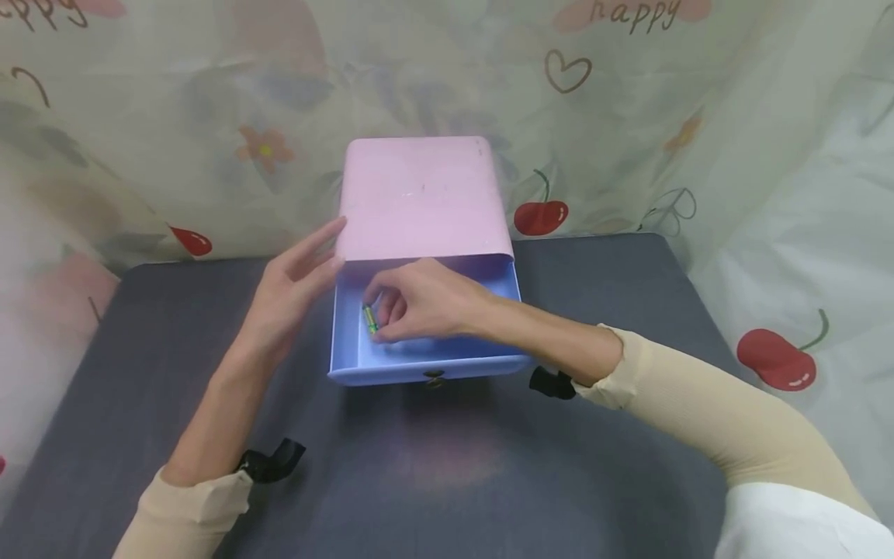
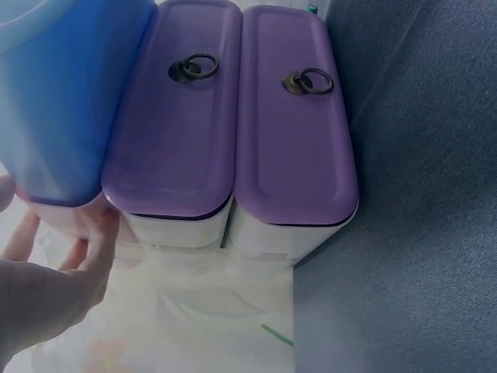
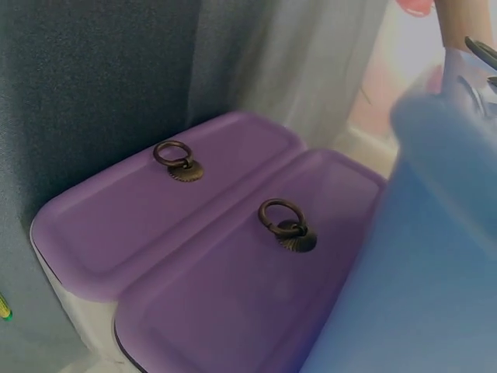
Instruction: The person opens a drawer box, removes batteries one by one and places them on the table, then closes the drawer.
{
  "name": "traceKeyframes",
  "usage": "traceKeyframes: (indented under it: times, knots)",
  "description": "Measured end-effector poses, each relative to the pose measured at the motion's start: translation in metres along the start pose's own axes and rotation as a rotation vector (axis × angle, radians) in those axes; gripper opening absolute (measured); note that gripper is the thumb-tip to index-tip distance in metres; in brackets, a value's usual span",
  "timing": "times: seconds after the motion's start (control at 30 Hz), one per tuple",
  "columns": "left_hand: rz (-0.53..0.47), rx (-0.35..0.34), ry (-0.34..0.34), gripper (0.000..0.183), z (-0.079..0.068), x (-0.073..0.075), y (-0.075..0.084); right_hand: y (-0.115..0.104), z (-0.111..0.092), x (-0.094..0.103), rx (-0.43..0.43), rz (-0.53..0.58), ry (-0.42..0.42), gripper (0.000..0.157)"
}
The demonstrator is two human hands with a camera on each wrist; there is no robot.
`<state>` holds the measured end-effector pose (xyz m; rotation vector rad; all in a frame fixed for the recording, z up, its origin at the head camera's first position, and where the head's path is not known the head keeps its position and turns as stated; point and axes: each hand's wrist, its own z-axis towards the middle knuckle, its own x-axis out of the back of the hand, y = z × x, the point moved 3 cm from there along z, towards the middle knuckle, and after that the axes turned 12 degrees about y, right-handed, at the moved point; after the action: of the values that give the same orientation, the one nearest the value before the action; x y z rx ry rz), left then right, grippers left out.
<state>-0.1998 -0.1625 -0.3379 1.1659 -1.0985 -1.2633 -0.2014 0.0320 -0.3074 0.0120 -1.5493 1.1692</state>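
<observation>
A small cabinet with a pink top stands on the table, its blue top drawer pulled out. Over that drawer, my right hand pinches a small green battery between thumb and fingers. My left hand touches the cabinet's left side with its fingertips, fingers fairly straight. In the left wrist view the left hand rests against the cabinet beside the drawer. Two purple lower drawers with ring pulls are closed. The right wrist view hides the right hand behind the blue drawer wall.
A dark grey cloth covers the table. Behind it hangs a pale curtain printed with cherries and flowers. At the left edge of the right wrist view, a small yellow-green thing lies on the cloth, partly cut off.
</observation>
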Motion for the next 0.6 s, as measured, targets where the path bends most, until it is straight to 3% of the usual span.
traceKeyframes:
  times: [0.3, 0.6]
  knots:
    - [0.081, -0.003, -0.013, 0.052, -0.001, 0.001, 0.002, 0.000, -0.009, 0.011, -0.014, 0.079, 0.028, 0.037]
    - [0.078, 0.009, 0.003, 0.053, -0.001, 0.000, 0.001, 0.003, -0.018, 0.024, -0.003, 0.179, 0.079, 0.037]
